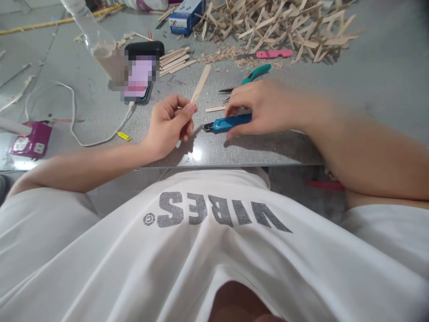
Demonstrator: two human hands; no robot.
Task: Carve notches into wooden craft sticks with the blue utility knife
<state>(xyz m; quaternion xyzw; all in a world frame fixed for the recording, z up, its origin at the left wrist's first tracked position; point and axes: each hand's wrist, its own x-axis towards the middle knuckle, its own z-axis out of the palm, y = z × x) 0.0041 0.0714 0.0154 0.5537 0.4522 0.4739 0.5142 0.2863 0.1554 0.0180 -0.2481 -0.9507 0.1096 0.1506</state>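
Observation:
A wooden craft stick point(201, 82) stands tilted up from my left hand point(170, 123), pinched at its lower end between thumb and fingers. My right hand point(259, 109) curves over a blue utility knife point(228, 123), thumb on the near side and fingers on the far side. The knife's black tip points left, toward my left hand. Whether the fingers press on the knife is not clear, as the hand is slightly blurred. Just beyond the knife, a short stick point(214, 109) lies partly hidden by my right fingers. Green-handled pliers point(256, 74) rest behind my right hand.
Behind lie a large heap of joined sticks point(275, 22), a pink-handled blade point(274, 54), wood shavings point(221, 55) and a row of sticks point(174, 60). Leftward are a phone point(139, 80) with a white cable point(74, 112), a bottle point(107, 56) and a purple box point(31, 141).

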